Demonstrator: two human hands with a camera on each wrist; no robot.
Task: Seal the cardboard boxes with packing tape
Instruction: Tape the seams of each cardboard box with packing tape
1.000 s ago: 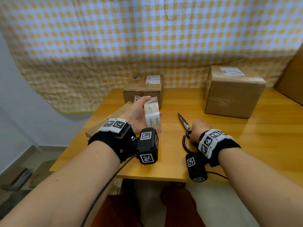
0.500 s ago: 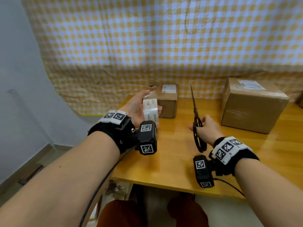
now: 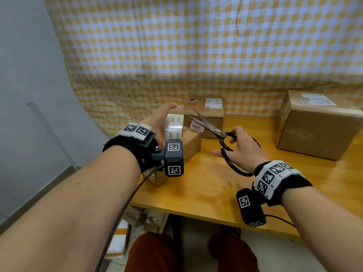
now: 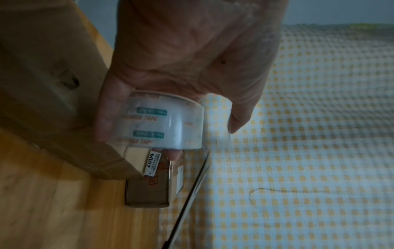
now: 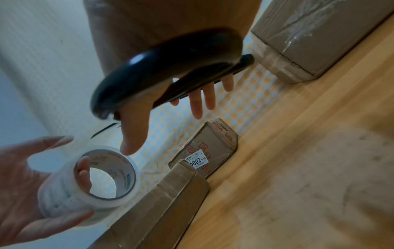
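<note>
My left hand (image 3: 160, 122) grips a roll of clear packing tape (image 3: 174, 127) above a flat cardboard box (image 3: 189, 147) at the table's left edge. In the left wrist view, thumb and fingers wrap the tape roll (image 4: 166, 121). My right hand (image 3: 240, 147) holds black-handled scissors (image 3: 218, 132) with its fingers through the loops. The blades are nearly together and point left toward the roll. The right wrist view shows the scissors' handles (image 5: 162, 72) close up, with the tape roll (image 5: 91, 182) beyond them. A small box (image 3: 209, 116) labelled 2004 stands behind.
A large taped cardboard box (image 3: 318, 126) stands on the right of the wooden table (image 3: 206, 189). A yellow checked cloth (image 3: 196, 55) hangs behind the table. More cardboard and litter (image 3: 137, 218) lie on the floor under the left edge.
My right hand lifted the scissors off the table, held them upright, then swung the blades left toward the tape roll. The left hand kept hold of the roll.
</note>
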